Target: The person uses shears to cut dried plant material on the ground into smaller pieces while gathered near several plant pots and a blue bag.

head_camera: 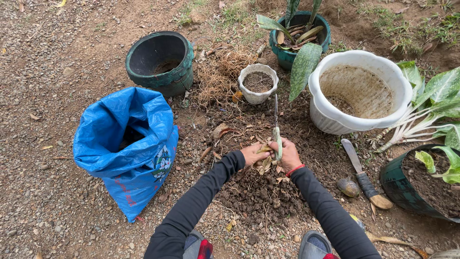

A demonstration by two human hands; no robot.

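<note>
Dry leaves (262, 160) sit bunched up between two hands, just above a dark pile of soil (261, 194) near the middle of the ground. The left hand (252, 154) is curled shut around the leaves. The right hand (289, 154) is closed too, and it grips the handle of a pair of scissors (276, 129) whose thin blades point up toward 12 o'clock. Both hands touch the leaves and almost touch each other. A red band goes around the right wrist, and both arms wear black sleeves. At 9 o'clock from the hands stands a blue sack (127, 148) with its mouth open. At 11 o'clock is an empty dark green pot (161, 61). At 12 o'clock is a small white pot (258, 83) full of soil, with a clump of dry roots (215, 76) just beside it. Further off at 12 o'clock is a teal pot (287, 56) with a spotted leafy plant in it. At 2 o'clock is a big white pot (359, 91), nearly empty. At 3 o'clock a garden trowel (364, 177) lies on the ground, and a green leafy plant (431, 108) lies on its side behind it. At 4 o'clock a dark pot (421, 184) holds soil and a small green plant.
</note>
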